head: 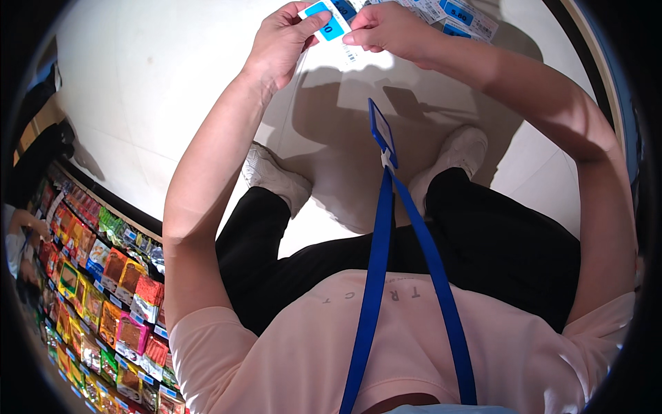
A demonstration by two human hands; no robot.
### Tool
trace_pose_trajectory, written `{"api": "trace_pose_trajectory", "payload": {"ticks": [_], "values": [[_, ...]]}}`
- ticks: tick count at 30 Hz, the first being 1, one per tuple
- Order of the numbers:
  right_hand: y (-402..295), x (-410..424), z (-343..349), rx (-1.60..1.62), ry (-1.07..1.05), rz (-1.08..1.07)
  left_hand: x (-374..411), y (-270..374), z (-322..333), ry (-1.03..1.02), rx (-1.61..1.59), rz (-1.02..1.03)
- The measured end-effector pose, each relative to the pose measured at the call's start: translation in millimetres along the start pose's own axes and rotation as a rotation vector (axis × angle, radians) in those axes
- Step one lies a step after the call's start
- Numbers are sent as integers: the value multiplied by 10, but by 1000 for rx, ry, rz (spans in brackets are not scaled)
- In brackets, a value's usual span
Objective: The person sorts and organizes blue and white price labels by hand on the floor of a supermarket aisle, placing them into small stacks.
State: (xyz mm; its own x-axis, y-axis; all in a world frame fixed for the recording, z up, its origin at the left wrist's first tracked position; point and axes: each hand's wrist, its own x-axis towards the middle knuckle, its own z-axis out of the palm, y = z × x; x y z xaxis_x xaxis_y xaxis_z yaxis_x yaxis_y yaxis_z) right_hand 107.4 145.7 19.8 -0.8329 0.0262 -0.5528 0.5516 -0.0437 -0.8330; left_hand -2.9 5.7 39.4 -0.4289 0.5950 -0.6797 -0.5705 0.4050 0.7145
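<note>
Near the top edge of the head view, my left hand (pixel 282 46) holds a blue-and-white price label (pixel 333 30), its thumb pressed across the face. My right hand (pixel 395 31) pinches the label's right edge between thumb and fingers. Several more price labels (pixel 462 14) with blue panels and barcodes lie beyond and to the right of my hands, partly covered by the right one. Just below the held label, another white piece with a barcode (pixel 349 53) shows in glaring light; whether it lies on the floor or is held is unclear.
Display shelves (pixel 111 300) of colourful packaged snacks run along the left. At far left are another person's hand (pixel 36 225) and dark-clothed legs (pixel 36 150). A badge (pixel 381 127) on a blue lanyard (pixel 380 233) hangs above the pale tiled floor (pixel 155 77) and my white shoes (pixel 274 178).
</note>
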Motion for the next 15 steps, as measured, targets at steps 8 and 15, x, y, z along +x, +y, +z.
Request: {"api": "trace_pose_trajectory", "payload": {"ticks": [8,15], "values": [[-161,313,-278,-148,-152,-381,-66,36,9,-72,124,61],[-273,336,-320,-150,-370,-296,-36,-31,-140,-133,133,103]]}}
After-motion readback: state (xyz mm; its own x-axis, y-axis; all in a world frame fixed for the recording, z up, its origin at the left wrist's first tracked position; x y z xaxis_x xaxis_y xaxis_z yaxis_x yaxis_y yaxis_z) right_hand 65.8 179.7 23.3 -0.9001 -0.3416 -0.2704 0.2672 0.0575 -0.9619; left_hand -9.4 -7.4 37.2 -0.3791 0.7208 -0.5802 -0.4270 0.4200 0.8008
